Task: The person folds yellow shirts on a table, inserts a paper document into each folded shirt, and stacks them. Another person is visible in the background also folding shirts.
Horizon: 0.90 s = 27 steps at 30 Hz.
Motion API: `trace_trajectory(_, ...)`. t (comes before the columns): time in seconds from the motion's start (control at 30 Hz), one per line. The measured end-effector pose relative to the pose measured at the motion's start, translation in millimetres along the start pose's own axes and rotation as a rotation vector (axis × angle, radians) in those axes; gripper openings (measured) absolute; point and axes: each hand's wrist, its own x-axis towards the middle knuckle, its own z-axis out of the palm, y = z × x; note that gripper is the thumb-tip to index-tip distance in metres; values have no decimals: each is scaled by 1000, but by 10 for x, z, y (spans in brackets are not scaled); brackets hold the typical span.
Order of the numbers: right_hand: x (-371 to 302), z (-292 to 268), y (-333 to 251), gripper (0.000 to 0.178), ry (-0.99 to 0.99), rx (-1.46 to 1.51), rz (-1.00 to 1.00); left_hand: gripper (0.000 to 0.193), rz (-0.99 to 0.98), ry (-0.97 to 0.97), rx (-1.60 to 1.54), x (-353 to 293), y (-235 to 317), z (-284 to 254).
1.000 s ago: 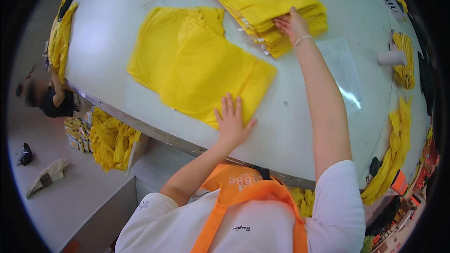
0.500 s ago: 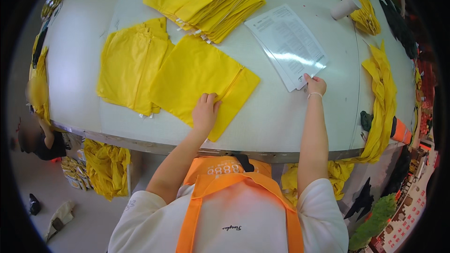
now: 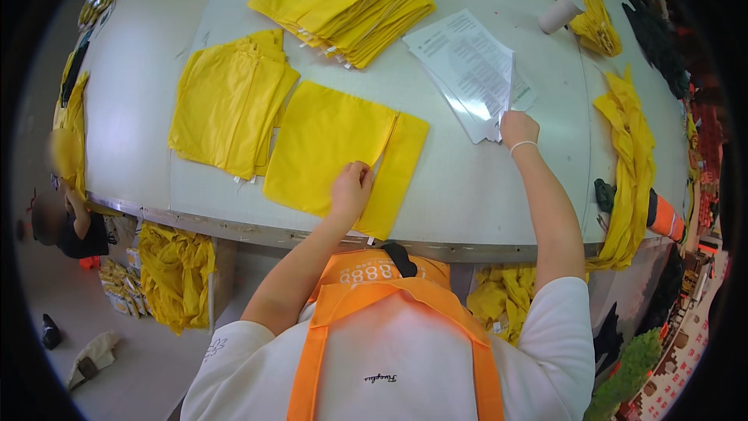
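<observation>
Yellow cloth bag (image 3: 335, 152) lies flat, opening toward left hand (image 3: 351, 187).

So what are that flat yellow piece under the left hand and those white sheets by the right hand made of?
The flat yellow piece looks like thin matte fabric: it lies limp, with a folded-over edge. The white sheets seem to be glossy printed paper or plastic sleeves, since their edges catch glare; which one is unclear.

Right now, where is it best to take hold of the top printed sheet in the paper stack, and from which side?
Probably at its near corner, where the right hand already pinches. That edge of the top sheet is lifted off the paper stack, so fingers can slip under from the person's side.
</observation>
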Motion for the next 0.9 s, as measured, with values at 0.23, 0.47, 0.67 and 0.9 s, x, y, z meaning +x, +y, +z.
trace_trajectory(0.23, -55, 296, 597, 18, 457, 1431, 357, 14, 54, -1, -98, 27, -62, 22)
trace_trajectory(0.47, -1821, 367, 834, 21, -295, 1757, 338, 18, 2, -24, -48, -51, 164, -236)
trace_trajectory(0.67, -2228, 647, 524, 22, -350, 1680, 281, 16, 175, 0, -45, -165, 261, -215)
trace_trajectory(0.9, -2253, 707, 273, 21, -220, 1713, 307, 15, 261, -65, -8, -222, 325, -211)
